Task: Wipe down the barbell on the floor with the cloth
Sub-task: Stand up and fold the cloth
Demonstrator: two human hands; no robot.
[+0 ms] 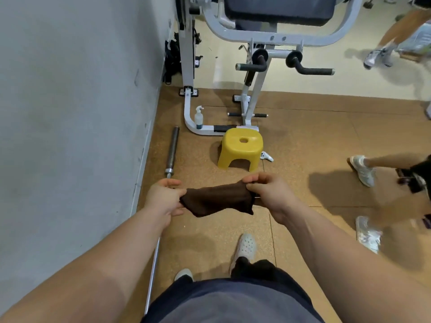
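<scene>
A steel barbell (172,150) lies on the brown floor along the grey wall, its thick sleeve end far from me and its thin shaft running back under my left arm. A dark brown cloth (218,200) is stretched in the air between my hands, above the floor and to the right of the bar. My left hand (164,199) pinches the cloth's left end. Gripping its right end is my right hand (270,194). The cloth does not touch the bar.
A yellow plastic stool (241,150) stands ahead, with a white spray bottle (199,118) beside the white gym machine (251,89) behind it. Other people's legs and shoes (362,170) are at the right. My own white shoes (245,248) are below.
</scene>
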